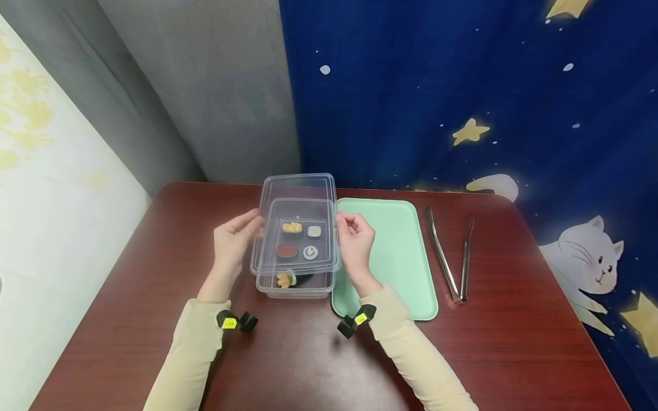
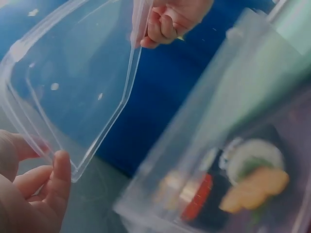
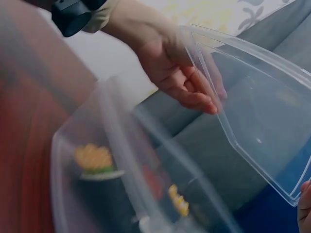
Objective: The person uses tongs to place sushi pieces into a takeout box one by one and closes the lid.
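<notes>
left hand [image 1: 232, 235] grips lid [image 1: 295, 225] left edge | right hand [image 1: 353, 237] pinches right edge | lid level above box [image 1: 293, 284], sushi [image 1: 292, 227] uncovered

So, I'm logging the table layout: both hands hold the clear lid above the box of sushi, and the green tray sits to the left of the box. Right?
Not quite. Both hands, left and right, do hold the clear lid above the box of sushi, but the green tray sits to the right of the box, as the head view shows.
</notes>
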Motion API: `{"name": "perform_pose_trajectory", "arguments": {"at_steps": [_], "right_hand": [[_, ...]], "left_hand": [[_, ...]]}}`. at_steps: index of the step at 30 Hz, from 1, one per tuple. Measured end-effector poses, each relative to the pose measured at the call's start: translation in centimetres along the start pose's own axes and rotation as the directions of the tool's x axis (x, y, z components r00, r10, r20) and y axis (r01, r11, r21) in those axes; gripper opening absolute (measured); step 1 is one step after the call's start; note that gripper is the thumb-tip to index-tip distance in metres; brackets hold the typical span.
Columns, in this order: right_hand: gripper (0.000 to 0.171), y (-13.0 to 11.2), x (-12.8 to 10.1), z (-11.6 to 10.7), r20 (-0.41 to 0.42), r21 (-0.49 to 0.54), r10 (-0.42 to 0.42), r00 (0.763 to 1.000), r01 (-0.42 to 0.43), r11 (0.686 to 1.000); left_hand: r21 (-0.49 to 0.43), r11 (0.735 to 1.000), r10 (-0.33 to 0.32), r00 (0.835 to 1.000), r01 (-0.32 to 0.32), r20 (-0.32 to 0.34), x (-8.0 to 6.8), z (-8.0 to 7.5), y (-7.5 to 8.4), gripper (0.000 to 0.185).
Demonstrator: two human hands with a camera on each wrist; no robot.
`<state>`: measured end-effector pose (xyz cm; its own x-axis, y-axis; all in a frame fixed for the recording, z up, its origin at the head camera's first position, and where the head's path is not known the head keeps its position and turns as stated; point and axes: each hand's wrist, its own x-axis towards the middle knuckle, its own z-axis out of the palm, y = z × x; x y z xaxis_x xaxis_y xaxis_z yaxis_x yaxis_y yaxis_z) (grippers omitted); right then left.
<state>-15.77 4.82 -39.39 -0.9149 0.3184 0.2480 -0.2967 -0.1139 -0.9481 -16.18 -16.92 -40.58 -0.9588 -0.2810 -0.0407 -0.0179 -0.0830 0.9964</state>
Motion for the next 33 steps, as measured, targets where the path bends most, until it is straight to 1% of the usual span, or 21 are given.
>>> {"name": "perform_pose_trajectory", "arguments": {"at_steps": [2,4,7,10,13,16,18,20,22,25,27,30,32,33], "right_hand": [[0.013,-0.2,-0.3,-0.3,0.016,-0.026,0.01,1.0,-0.01,1.0],[0.012,-0.4,-0.7,-0.6,0.031,-0.073,0.017,0.999,-0.015,0.997],[0.011,1.0,-0.7,-1.0,0.058,-0.145,0.026,0.998,-0.018,0.989],[0.01,3.0,-0.5,-1.4,0.082,-0.215,0.021,0.996,-0.003,0.977],[0.008,4.4,-0.4,-1.7,0.091,-0.262,0.018,0.996,0.007,0.965],[0.006,5.0,-0.4,-1.8,0.105,-0.302,0.009,0.994,0.023,0.953],[0.005,5.2,-0.4,-1.8,0.121,-0.338,-0.014,0.993,0.054,0.94],[0.003,5.2,-0.4,-1.8,0.146,-0.394,-0.046,0.988,0.101,0.914],[0.002,5.2,-0.4,-1.9,0.177,-0.45,-0.073,0.981,0.147,0.881],[0.005,5.0,-0.3,-2.0,0.26,-0.511,-0.097,0.961,0.222,0.831],[0.004,4.9,-0.2,-2.2,0.324,-0.546,-0.105,0.94,0.277,0.791],[0.005,4.7,-0.1,-2.5,0.399,-0.593,-0.11,0.91,0.348,0.726],[0.007,4.7,0.0,-2.7,0.422,-0.61,-0.11,0.9,0.372,0.7],[0.008,4.7,0.0,-2.8,0.429,-0.615,-0.106,0.897,0.375,0.694]], "left_hand": [[0.079,0.997,0.007,1.0,-0.008,0.02,0.0,0.0,-0.7,0.037],[0.132,0.991,0.022,0.999,-0.028,0.044,0.1,0.0,-1.3,0.035],[0.201,0.977,0.059,0.995,-0.073,0.074,0.1,-0.2,-2.1,0.033],[0.273,0.956,0.092,0.992,-0.112,0.086,0.2,-0.5,-2.8,0.031],[0.377,0.912,0.144,0.986,-0.164,0.082,0.2,-0.7,-3.0,0.029],[0.475,0.851,0.211,0.974,-0.225,0.083,0.2,-0.8,-3.1,0.027],[0.516,0.817,0.247,0.965,-0.257,0.09,0.2,-0.9,-3.1,0.026],[0.544,0.785,0.278,0.954,-0.295,0.115,0.3,-0.9,-3.3,0.025],[0.561,0.761,0.302,0.943,-0.325,0.137,0.3,-1.0,-3.4,0.025],[0.568,0.741,0.324,0.932,-0.358,0.164,0.2,-1.1,-3.5,0.025],[0.565,0.743,0.318,0.932,-0.359,0.173,0.1,-1.2,-3.5,0.026],[0.557,0.756,0.28,0.938,-0.345,0.201,0.0,-1.4,-3.5,0.029],[0.55,0.766,0.248,0.942,-0.333,0.225,0.0,-1.5,-3.5,0.032],[0.547,0.771,0.232,0.944,-0.326,0.235,0.0,-1.5,-3.5,0.034]]}}
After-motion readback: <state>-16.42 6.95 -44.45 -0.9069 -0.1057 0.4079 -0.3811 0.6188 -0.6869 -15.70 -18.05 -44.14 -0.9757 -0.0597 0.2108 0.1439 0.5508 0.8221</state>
